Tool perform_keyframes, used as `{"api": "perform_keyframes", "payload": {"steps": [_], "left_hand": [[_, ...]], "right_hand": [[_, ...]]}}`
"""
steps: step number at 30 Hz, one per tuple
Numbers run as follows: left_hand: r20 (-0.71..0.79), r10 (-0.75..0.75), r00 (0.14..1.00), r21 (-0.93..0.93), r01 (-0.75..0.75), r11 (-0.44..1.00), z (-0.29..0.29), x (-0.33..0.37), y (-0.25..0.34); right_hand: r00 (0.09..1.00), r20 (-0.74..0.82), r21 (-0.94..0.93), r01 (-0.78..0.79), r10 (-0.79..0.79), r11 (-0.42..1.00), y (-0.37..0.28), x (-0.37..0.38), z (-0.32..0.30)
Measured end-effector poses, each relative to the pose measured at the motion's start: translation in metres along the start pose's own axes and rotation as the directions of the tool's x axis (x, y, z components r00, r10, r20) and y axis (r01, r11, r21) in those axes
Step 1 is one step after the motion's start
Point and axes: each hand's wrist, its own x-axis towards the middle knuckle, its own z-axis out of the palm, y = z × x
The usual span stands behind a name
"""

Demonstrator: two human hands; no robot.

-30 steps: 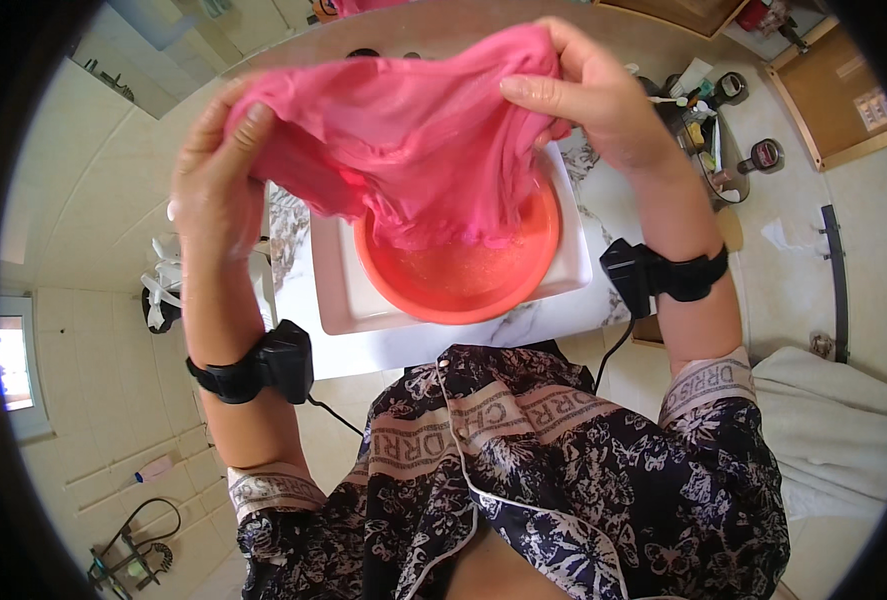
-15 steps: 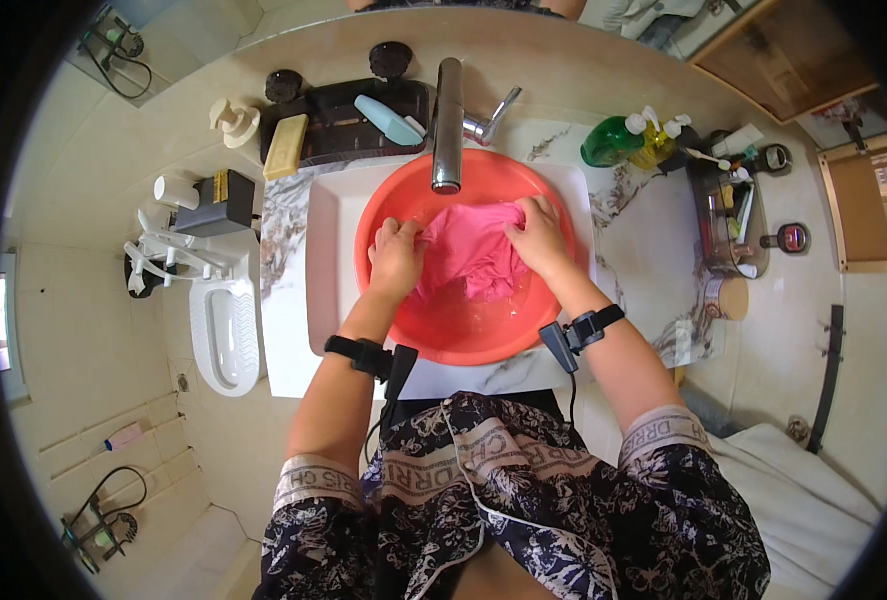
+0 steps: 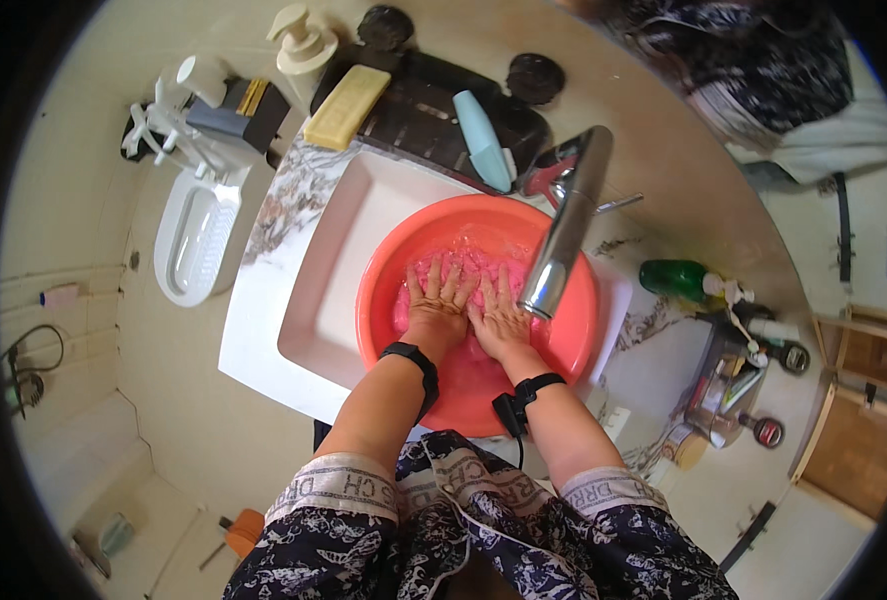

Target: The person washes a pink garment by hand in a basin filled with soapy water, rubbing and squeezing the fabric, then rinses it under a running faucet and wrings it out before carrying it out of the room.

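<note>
While the left hand [image 3: 437,310] is laid palm down with its fingers spread, the right hand [image 3: 500,320] is set close beside it, likewise flattened, its fingers extended. Nothing is seen to be gripped by either one; the pink cloth [image 3: 473,265] is covered by both, bunched and wet beneath the palms and fingers. It is contained in the orange-red basin [image 3: 368,300], where glistening water can be seen around it. How much of the cloth is submerged cannot be told. A black strap [image 3: 418,375] is worn on the left wrist, and another, with a small black box attached, on the right.

The basin is placed in a white sink [image 3: 353,240], over whose right part its rim is spread. Above the basin's right side, a chrome faucet [image 3: 571,220] is extended. Behind the sink a black tray [image 3: 423,110] is placed, on which a light-blue tool [image 3: 482,140] is laid; by the tray's left end are found a yellow bar [image 3: 347,107] and a cream pump bottle [image 3: 303,45]. To the right, a green bottle [image 3: 671,278] is seen near a clear organizer [image 3: 723,395] filled with small items.
</note>
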Motion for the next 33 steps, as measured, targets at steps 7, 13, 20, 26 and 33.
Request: {"api": "perform_keyframes", "payload": {"steps": [7, 13, 20, 26, 33], "left_hand": [[0.014, -0.006, 1.000, -0.015, 0.006, 1.000, -0.006, 0.000, -0.001], [-0.076, 0.078, 0.994, -0.171, -0.090, 0.981, -0.031, 0.003, -0.026], [-0.349, -0.054, 0.935, -0.495, -0.136, 0.858, -0.050, -0.024, -0.056], [-0.369, -0.044, 0.929, -0.892, -0.340, 0.299, -0.094, -0.058, -0.034], [-0.558, 0.252, 0.791, -0.786, -0.601, 0.145, -0.085, -0.083, -0.005]], "right_hand": [[0.992, -0.061, -0.105, 0.106, -0.113, 0.989, 0.007, 0.014, 0.003], [0.972, -0.192, 0.076, 0.155, -0.138, 0.985, 0.032, 0.021, -0.050], [0.974, -0.225, 0.076, 0.016, 0.001, 0.997, 0.010, -0.055, -0.105], [0.837, -0.534, 0.475, 0.178, 0.122, 0.862, -0.010, -0.122, -0.126], [0.731, -0.681, 0.442, 0.366, 0.041, 0.819, -0.095, -0.165, -0.163]]}}
